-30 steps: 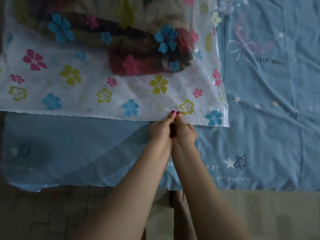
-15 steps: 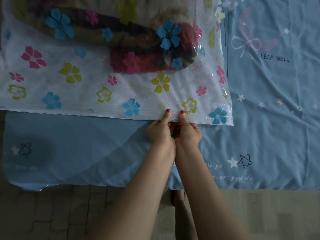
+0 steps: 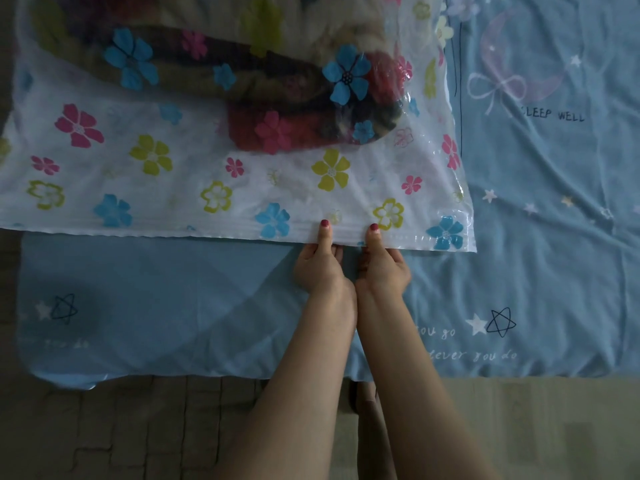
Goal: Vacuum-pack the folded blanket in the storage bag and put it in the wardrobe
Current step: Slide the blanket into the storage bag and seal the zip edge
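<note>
Both hands, left hand (image 3: 320, 263) and right hand (image 3: 382, 266), pinch the storage bag's (image 3: 173, 188) near edge.

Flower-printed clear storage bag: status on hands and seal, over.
Left hand and right hand both pinch the zip edge of the flower-printed clear storage bag. Folded multicoloured blanket inside, on the blue bedsheet. Nothing in the way.

A light blue bedsheet (image 3: 540, 258) printed with stars, a pale moon with a bow (image 3: 512, 74) and the words "SLEEP WELL" covers the bed. Below the sheet's near edge lies a tiled floor (image 3: 138, 431).
</note>
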